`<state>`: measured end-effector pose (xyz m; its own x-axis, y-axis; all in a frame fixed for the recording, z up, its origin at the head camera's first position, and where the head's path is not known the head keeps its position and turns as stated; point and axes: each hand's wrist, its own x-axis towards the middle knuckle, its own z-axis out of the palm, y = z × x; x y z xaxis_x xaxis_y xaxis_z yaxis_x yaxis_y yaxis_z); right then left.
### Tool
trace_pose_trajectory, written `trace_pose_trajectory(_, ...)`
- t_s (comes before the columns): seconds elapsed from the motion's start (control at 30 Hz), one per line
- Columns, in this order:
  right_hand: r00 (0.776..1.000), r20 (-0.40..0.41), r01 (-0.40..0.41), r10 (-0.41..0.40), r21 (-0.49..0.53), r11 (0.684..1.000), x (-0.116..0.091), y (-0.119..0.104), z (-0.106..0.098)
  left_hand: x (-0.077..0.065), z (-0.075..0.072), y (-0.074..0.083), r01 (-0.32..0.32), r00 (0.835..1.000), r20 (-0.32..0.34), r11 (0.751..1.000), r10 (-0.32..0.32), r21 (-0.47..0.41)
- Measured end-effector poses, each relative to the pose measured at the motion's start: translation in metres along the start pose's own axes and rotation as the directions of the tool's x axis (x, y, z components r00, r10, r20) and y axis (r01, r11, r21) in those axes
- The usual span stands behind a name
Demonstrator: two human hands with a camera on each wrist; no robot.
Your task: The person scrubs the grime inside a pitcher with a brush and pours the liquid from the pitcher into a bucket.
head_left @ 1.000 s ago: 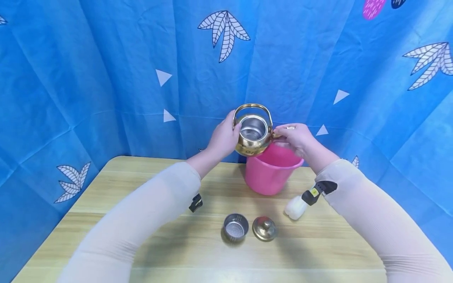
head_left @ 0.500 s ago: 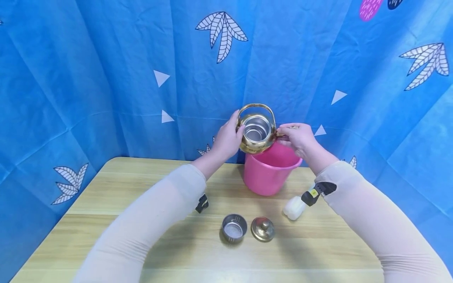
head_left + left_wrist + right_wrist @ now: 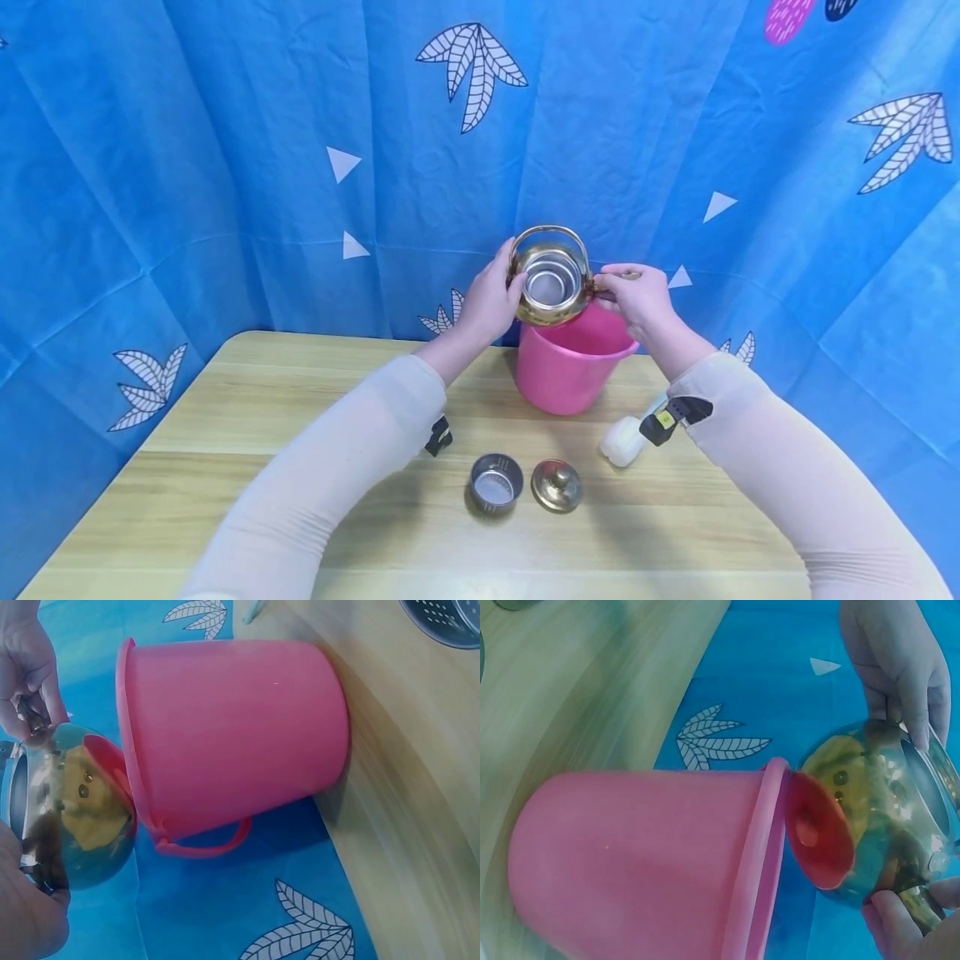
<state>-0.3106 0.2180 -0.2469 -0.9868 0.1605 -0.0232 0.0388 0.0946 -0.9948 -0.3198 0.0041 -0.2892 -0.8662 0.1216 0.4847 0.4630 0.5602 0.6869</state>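
A shiny gold kettle (image 3: 546,317), lidless and tilted, is held up over the left part of a pink bucket (image 3: 558,379). Its round opening faces the head camera, showing a silver inside. My left hand (image 3: 491,296) grips the kettle's left side near the foot of the arched handle. My right hand (image 3: 643,300) pinches the spout (image 3: 922,909) on the other side. From the right wrist, the kettle's body (image 3: 877,817) appears close to the bucket's rim (image 3: 769,825), its polished surface reflecting pink. Whether liquid is inside or flowing cannot be made out.
On the wooden table (image 3: 300,400) sit a metal strainer cup (image 3: 497,483) and a gold lid (image 3: 557,485), side by side. A white-headed brush (image 3: 622,442) with a pale blue handle lies to their right. A blue patterned curtain (image 3: 420,167) hangs behind the table.
Both hands have shifted the kettle slightly to the right over the bucket, and its opening has turned a little. The grips are unchanged. Bucket, strainer cup, lid and brush stay in place.
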Motion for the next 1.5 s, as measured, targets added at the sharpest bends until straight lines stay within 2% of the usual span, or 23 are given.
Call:
trace_pose_trajectory(0.17,1.000,-0.018,0.018,-0.018,-0.009,1.000,0.001,0.004,-0.002,0.000,0.004,-0.001,-0.020,1.000,-0.001,1.000,0.020,-0.002)
trace_pose_trajectory(0.4,0.996,-0.064,0.071,-0.068,0.038,0.997,0.003,0.013,-0.003,-0.001,0.010,-0.003,-0.027,1.000,-0.002,1.000,0.027,0.012)
trace_pose_trajectory(0.7,0.987,-0.114,0.117,-0.111,0.041,0.992,0.004,0.020,-0.004,-0.003,0.018,-0.009,-0.084,0.996,-0.022,0.996,0.085,0.028)
trace_pose_trajectory(1.1,0.975,-0.116,0.194,-0.191,0.018,0.981,0.002,0.034,-0.006,-0.007,0.025,-0.014,-0.087,0.996,0.016,0.994,0.086,0.073)
trace_pose_trajectory(1.3,0.959,-0.126,0.259,-0.253,0.035,0.965,0.002,0.040,-0.008,-0.008,0.029,-0.014,-0.097,0.995,0.019,0.993,0.096,0.069)
trace_pose_trajectory(1.4,0.948,-0.141,0.290,-0.286,0.007,0.957,0.002,0.042,-0.009,-0.009,0.032,-0.014,-0.106,0.994,0.014,0.992,0.105,0.065)
trace_pose_trajectory(1.5,0.939,-0.148,0.305,-0.312,-0.067,0.950,0.002,0.046,-0.010,-0.011,0.034,-0.016,-0.108,0.994,0.001,0.992,0.109,0.069)
